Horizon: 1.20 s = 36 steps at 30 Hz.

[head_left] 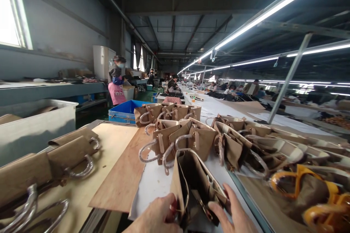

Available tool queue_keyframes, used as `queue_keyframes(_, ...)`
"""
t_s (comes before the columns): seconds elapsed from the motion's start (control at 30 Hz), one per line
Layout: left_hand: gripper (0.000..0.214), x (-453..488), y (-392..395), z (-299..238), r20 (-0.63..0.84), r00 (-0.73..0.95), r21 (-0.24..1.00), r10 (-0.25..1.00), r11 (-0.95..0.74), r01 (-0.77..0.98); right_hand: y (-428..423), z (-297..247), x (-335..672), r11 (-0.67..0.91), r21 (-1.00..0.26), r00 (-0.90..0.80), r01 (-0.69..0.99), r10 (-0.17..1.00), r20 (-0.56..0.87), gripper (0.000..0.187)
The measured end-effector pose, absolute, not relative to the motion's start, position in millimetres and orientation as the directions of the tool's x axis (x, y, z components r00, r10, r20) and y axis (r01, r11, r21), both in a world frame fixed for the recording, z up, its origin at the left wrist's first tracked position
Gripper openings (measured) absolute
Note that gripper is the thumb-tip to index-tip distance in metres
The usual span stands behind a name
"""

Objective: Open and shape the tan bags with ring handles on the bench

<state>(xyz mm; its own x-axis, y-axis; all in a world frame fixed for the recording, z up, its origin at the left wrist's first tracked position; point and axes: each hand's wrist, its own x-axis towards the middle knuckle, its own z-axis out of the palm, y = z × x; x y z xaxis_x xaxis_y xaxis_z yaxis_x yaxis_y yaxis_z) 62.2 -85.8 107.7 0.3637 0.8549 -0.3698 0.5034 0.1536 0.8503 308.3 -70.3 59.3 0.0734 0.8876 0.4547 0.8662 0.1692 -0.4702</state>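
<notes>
Over at six o'clock, an open-topped, stiff tan handbag sits on the white-covered counter. The left hand, fingers closed, grips its eight-o'clock side; the right hand, fingers slightly parted, clasps its four-o'clock rim.

hands 2 (wearer's own) | held bag 1 | other bags 12+

The tan bag looks matt and smooth. Glossy clear plastic wraps the curved handles. The brown board looks wooden.
</notes>
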Motion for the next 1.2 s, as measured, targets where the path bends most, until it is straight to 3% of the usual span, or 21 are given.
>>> queue_keyframes(0.1, 0.024, 57.8, -88.1, 104.7, -0.321, 0.361, 0.864, 0.876, 0.115, 0.49, -59.6, 56.9, 301.0, 0.037, -0.527, 0.11, 0.849, 0.963, 0.247, 0.056)
queue_keyframes(0.27, 0.02, 48.1, -87.5, 100.8, -0.253, 0.339, 0.819, 0.906, 0.014, 0.574, -67.6, 61.7, 295.9, -0.012, -0.55, 0.152, 0.835, 0.966, 0.21, 0.055)
queue_keyframes(0.33, 0.014, 47.3, -87.0, 107.8, -0.164, 0.292, 0.789, 0.942, -0.052, 0.612, -70.9, 67.4, 295.0, -0.051, -0.588, 0.168, 0.808, 0.975, 0.146, 0.052)
queue_keyframes(0.43, 0.004, 53.0, -84.8, 126.4, 0.081, 0.244, 0.751, 0.966, -0.221, 0.623, -71.2, 73.9, 289.6, -0.053, -0.644, 0.174, 0.763, 0.977, 0.126, 0.043)
queue_keyframes(0.5, 0.006, 61.9, -77.4, 141.1, 0.276, 0.316, 0.668, 0.908, -0.418, 0.616, -67.4, 76.3, 283.9, -0.016, -0.68, 0.156, 0.733, 0.977, 0.145, 0.041)
queue_keyframes(0.6, 0.018, 79.3, -50.3, 159.4, 0.445, 0.588, 0.439, 0.676, -0.737, 0.515, -57.2, 83.1, 277.9, -0.01, -0.711, 0.123, 0.703, 0.987, 0.108, 0.046)
queue_keyframes(0.7, 0.027, 93.4, -12.7, 167.0, 0.391, 0.771, 0.307, 0.502, -0.861, 0.405, -46.0, 98.5, 282.5, 0.056, -0.774, 0.005, 0.631, 0.997, 0.076, 0.046)
queue_keyframes(0.83, 0.031, 102.8, 18.3, 159.0, 0.382, 0.802, 0.299, 0.46, -0.882, 0.363, -35.0, 112.1, 303.8, 0.135, -0.814, -0.134, 0.564, 0.988, 0.071, 0.038)
queue_keyframes(0.97, 0.024, 107.6, 22.9, 143.4, 0.415, 0.797, 0.236, 0.438, -0.898, 0.37, -30.5, 99.9, 319.2, 0.124, -0.845, -0.138, 0.52, 0.989, 0.06, 0.034)
queue_keyframes(1.2, 0.023, 122.4, 31.2, 142.3, 0.341, 0.876, 0.144, 0.341, -0.94, 0.31, -30.8, 90.0, 319.7, 0.095, -0.841, -0.075, 0.533, 0.995, 0.065, 0.036)
